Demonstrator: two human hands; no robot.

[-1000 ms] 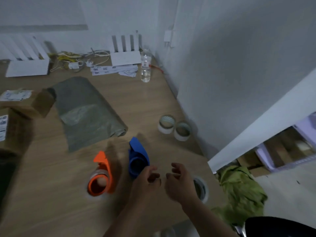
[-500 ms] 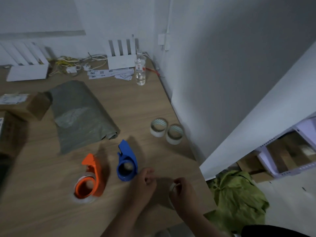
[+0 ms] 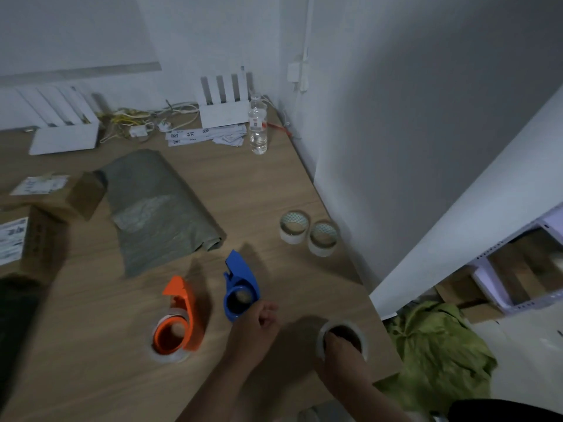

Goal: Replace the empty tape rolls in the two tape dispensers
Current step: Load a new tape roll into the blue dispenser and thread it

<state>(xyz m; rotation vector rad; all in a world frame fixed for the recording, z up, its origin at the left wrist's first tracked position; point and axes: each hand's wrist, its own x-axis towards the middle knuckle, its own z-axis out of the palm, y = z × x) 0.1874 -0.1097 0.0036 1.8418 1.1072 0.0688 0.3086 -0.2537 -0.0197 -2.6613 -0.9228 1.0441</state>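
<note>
blue dispenser [image 3: 240,287] w/ bare core; orange dispenser [image 3: 178,321] holds tape

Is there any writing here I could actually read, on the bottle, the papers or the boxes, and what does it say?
Nothing can be quoted; all print is too small or blurred.
Water bottle: white and red label, unreadable.
Paper strips by the white stand: dark characters, unreadable.
Cardboard box: label on top, blurred.
Sheet at the left edge: printed lines, blurred.
Tape rolls: no writing seen.

Two dispensers [image 3: 210,306] side by side on the table [image 3: 91,376], left of my hands. Two tape rolls [image 3: 309,231] behind them, beside the wall [image 3: 396,147]. Bottle [image 3: 258,129] far back.
</note>
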